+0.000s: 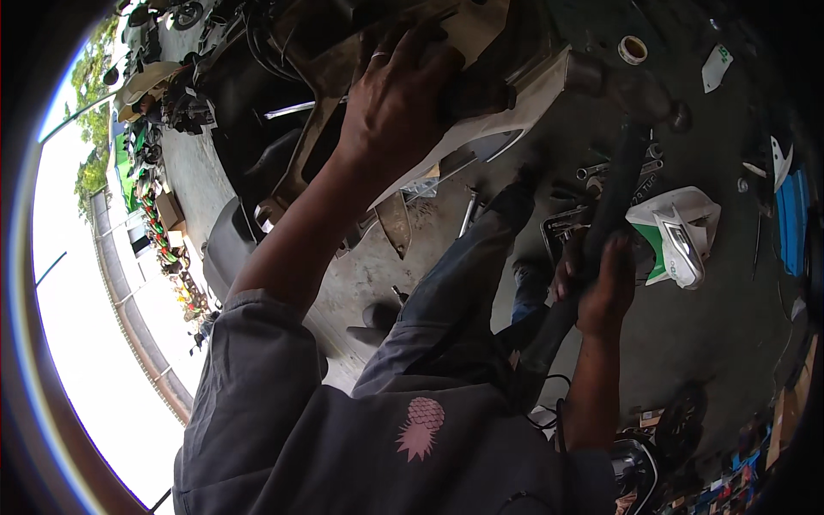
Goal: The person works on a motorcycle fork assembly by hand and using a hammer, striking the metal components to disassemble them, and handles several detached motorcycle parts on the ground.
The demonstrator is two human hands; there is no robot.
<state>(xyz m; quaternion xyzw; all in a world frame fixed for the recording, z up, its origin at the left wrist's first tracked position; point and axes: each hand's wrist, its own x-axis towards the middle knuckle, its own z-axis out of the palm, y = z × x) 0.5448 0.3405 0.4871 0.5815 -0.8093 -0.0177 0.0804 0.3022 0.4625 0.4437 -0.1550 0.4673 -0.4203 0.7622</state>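
Right hand: clenched around the dark handle of a heavy hammer, gripping low on the shaft. The hammer head is up near the end of the pale body panel, close to or touching a grey tubular part there; contact cannot be confirmed.

Left hand: spread and pressed flat over the dark upper part of the motorcycle frame, fingers curled over the edge just beside the pale body panel. It grips the frame as a brace; a ring shows on one finger.

Relative to the pale body panel: the person's bent leg in blue jeans lies below it. Spanners lie loose on the concrete floor below the panel's right end. A white-and-green fairing piece sits further right of those. A roll of tape rests above and to the right of the panel.

Assessment of method: the blow appears best kept short and square to the struck part, with the bracing hand held well back from the line of the hammer head. The low grip gives force but less control; the thin panel edge beside the target is at risk from a glancing strike. Judgement only.
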